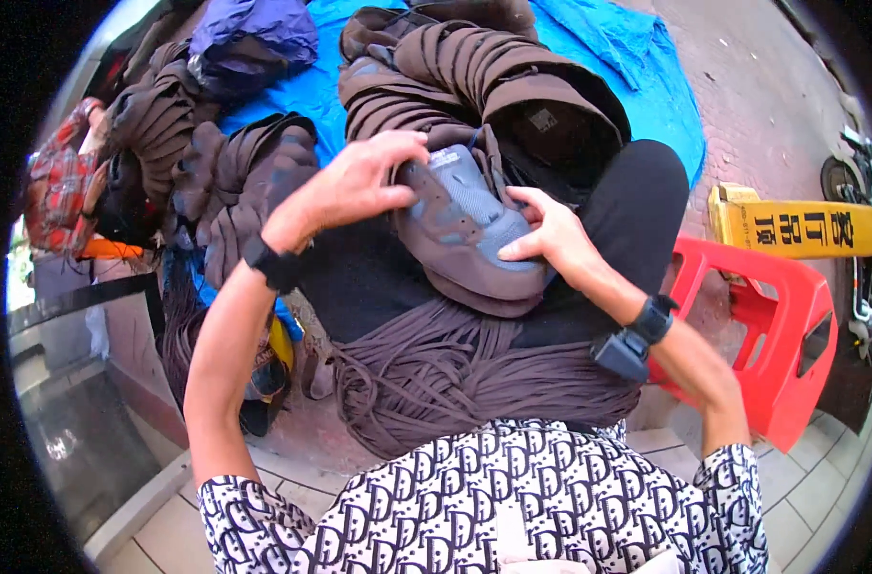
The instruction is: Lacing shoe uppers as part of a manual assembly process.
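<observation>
Over my lap I hold a brown shoe upper [446,230] with a grey-blue mesh tongue and toe. My left hand [364,182] is at its far left edge, thumb and fingers curled around the rim. The right hand [556,234] grips the toe side, thumb pressed on the mesh and fingers over the far edge. A thick bundle of brown shoelaces [474,373] lies across my lap below the upper. Just beyond my hands, a long stack of nested brown uppers [513,72] rests on a blue sheet [637,67].
More piled uppers [254,172] lie to the left, near a purple bag [254,38]. A person in a red checked shirt [58,182] is at the far left. On the right stand a red plastic stool [752,325] and a yellow box-shaped object [800,225].
</observation>
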Action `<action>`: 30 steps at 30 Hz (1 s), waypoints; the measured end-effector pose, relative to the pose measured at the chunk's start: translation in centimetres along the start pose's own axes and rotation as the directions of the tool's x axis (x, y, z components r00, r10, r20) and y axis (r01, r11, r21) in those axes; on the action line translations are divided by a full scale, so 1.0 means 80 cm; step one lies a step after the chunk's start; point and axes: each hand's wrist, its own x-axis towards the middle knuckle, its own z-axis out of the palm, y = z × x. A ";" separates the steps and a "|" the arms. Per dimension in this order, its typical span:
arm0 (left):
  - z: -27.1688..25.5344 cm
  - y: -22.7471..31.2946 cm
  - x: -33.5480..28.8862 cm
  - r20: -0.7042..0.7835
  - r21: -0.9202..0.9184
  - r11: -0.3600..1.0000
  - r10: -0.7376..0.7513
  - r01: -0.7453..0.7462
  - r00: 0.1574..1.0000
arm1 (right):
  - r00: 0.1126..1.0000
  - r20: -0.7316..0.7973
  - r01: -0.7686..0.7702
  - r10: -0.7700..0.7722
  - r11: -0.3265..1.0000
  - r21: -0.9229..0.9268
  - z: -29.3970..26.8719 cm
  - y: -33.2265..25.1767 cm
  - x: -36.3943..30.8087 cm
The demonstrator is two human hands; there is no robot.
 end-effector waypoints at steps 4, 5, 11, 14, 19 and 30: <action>0.027 0.005 -0.034 -0.114 0.069 0.996 -0.045 0.053 0.992 | 0.987 0.049 -0.146 0.151 0.741 0.655 0.025 0.009 -0.002; 0.035 0.005 -0.035 -0.163 0.038 0.999 -0.015 0.021 0.987 | 0.992 0.048 -0.122 0.117 0.779 0.616 0.029 0.011 0.001; 0.069 0.002 -0.018 -0.382 -0.131 0.987 0.038 -0.095 0.923 | 0.995 -0.089 -0.006 0.048 0.909 0.416 0.040 0.005 0.013; 0.089 0.023 -0.030 -0.456 0.026 0.990 -0.113 0.140 0.883 | 0.995 -0.093 0.082 -0.036 0.830 0.552 0.054 -0.018 -0.005; 0.103 0.013 -0.041 -0.454 0.092 0.967 -0.173 0.239 0.874 | 0.979 -0.195 0.151 -0.053 0.836 0.528 0.103 -0.028 -0.036; 0.094 0.004 -0.016 -0.426 0.116 0.970 -0.145 0.213 0.893 | 0.937 0.319 0.252 -0.144 0.910 -0.330 0.028 -0.015 -0.045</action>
